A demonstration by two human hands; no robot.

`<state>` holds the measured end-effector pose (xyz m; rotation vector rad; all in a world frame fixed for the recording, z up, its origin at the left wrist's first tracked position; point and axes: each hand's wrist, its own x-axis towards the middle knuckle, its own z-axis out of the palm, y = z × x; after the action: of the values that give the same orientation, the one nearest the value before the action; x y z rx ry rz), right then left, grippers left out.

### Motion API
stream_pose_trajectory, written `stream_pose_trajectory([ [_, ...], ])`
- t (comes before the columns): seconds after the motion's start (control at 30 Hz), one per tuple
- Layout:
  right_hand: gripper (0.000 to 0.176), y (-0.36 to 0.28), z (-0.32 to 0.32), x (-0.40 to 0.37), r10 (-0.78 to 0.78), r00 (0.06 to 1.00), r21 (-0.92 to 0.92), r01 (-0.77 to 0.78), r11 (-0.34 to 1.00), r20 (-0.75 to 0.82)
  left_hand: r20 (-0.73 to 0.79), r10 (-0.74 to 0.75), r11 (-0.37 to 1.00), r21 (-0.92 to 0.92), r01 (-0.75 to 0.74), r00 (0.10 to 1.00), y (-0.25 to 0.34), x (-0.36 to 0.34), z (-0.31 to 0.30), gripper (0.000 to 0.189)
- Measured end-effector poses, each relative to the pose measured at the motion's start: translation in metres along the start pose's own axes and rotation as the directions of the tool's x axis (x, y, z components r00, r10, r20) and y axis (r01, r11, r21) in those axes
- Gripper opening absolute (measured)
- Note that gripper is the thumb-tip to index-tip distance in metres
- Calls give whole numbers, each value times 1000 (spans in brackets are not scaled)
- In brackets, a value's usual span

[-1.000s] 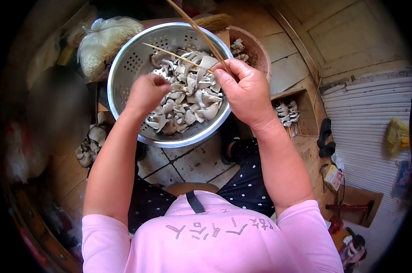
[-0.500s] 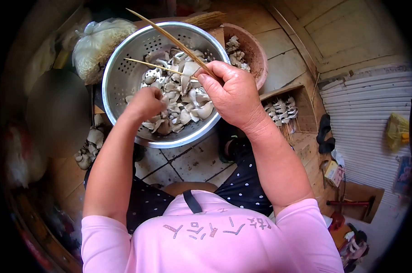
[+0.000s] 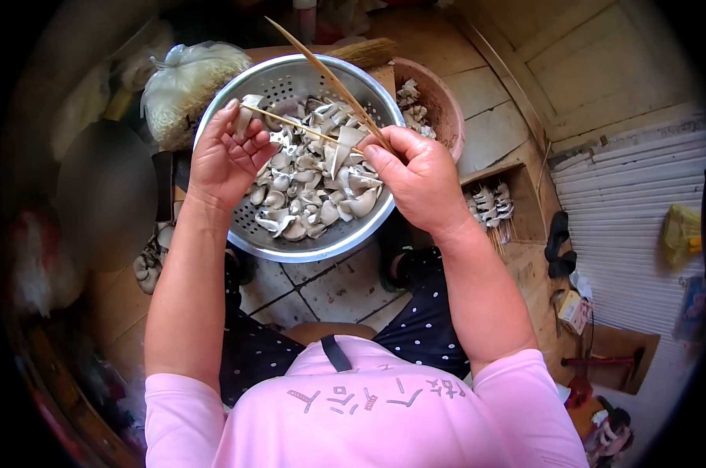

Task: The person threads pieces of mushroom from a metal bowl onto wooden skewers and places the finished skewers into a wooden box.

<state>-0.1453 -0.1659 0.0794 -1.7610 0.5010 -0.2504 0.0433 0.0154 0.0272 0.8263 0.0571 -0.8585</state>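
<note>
My left hand (image 3: 230,156) pinches a piece of grey-white mushroom (image 3: 246,117) at the pointed end of a thin bamboo skewer (image 3: 294,125). My right hand (image 3: 419,171) grips that skewer's other end, along with a bundle of skewers (image 3: 326,74) that points up and left. A larger mushroom piece (image 3: 341,152) sits on the skewer close to my right fingers. Below both hands, a metal colander (image 3: 306,253) holds many torn mushroom pieces (image 3: 310,187).
Behind the colander on the right stands a pink basin (image 3: 443,101) with mushroom scraps. A box (image 3: 528,187) at the right holds several loaded skewers (image 3: 492,207). At the left are a full plastic bag (image 3: 193,90) and more mushrooms (image 3: 149,265). Black slippers (image 3: 558,242) lie farther right.
My left hand has risen from the mushrooms in the colander to the skewer's tip, bringing up a mushroom piece. My right hand has shifted slightly right and down in view, still holding the skewers.
</note>
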Motion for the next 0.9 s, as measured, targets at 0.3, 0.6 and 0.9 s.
stream_pose_trajectory([
  [0.3, 17, 4, -2, 3, -56, 997, -86, 52, 995, -48, -113, 94, 994, -43, -99, 989, -4, 1, 7, 19],
  [0.6, 17, 1, 1, 1, -61, 998, -136, 59, 989, -12, -257, 128, 988, -51, -146, 958, 0, 2, 9, 15],
  [0.9, 16, 2, 2, -1, -98, 995, -178, 91, 980, -29, -271, 115, 993, 63, -101, 956, -2, -4, 18, 22],
])
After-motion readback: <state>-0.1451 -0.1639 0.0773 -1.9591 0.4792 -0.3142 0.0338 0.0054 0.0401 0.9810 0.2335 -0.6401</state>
